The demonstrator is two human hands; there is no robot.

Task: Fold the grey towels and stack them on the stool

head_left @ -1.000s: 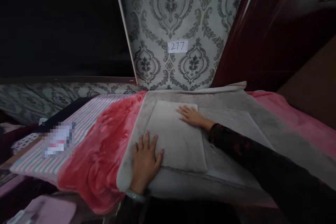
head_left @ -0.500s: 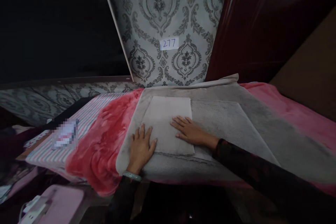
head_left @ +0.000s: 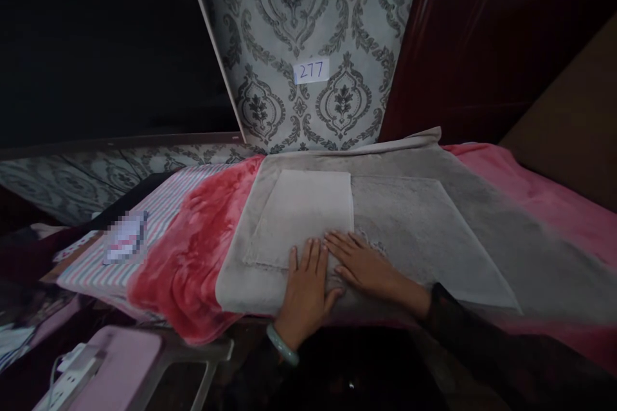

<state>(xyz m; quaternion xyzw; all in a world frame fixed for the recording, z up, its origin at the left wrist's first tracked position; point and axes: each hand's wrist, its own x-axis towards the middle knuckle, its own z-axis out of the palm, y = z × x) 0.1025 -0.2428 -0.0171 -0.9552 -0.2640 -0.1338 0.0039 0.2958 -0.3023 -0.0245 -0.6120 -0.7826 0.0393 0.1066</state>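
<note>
A folded light grey towel [head_left: 306, 212] lies on a larger grey towel [head_left: 434, 218] spread over the bed. My left hand [head_left: 306, 289] rests flat, fingers apart, on the near edge of the folded towel. A pale green bangle [head_left: 282, 343] sits on that wrist. My right hand [head_left: 366, 263] lies flat beside it, fingers stretched out, touching the folded towel's near right corner. Neither hand grips anything.
A red plush blanket [head_left: 193, 250] and a striped sheet [head_left: 159, 212] lie to the left, a pink blanket [head_left: 544, 199] to the right. Patterned wallpaper with a "277" label [head_left: 311, 70] stands behind. A pink box [head_left: 110, 366] with a power strip [head_left: 62, 379] sits at lower left.
Both hands have slid toward me along the folded towel. My left hand moved right from the towel's left corner to beside my right hand at the near edge.
</note>
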